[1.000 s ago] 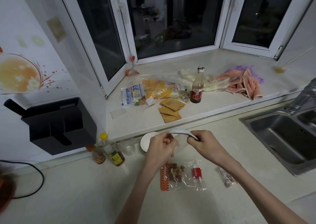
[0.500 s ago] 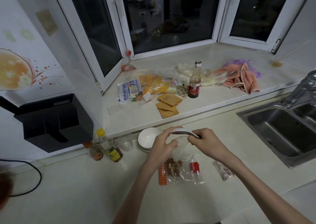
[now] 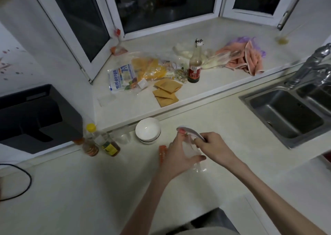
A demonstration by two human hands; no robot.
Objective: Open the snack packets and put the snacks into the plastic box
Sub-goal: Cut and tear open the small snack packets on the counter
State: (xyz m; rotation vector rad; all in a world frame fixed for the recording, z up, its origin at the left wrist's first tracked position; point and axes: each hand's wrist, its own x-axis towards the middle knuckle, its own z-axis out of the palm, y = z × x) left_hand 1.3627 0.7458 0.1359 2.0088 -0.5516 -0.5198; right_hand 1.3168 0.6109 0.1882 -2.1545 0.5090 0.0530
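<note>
- Head view: a clear snack packet (image 3: 190, 146) is held above the counter (image 3: 89, 190), toward its middle, in front of the raised sill.
- Left hand (image 3: 176, 156) grips the packet's left top corner and body; right hand (image 3: 213, 148) pinches its top edge.
- Recommended technique, as a judgement: pinch close on either side of the seal and pull apart evenly so the contents do not scatter.
- Film is thin, glossy and crinkled; the contents cannot be made out.
- No plastic box can be identified.
- Just left: 1 round white bowl (image 3: 147, 132), smooth and glazed.
- Right edge: a steel sink (image 3: 286, 114).
</note>
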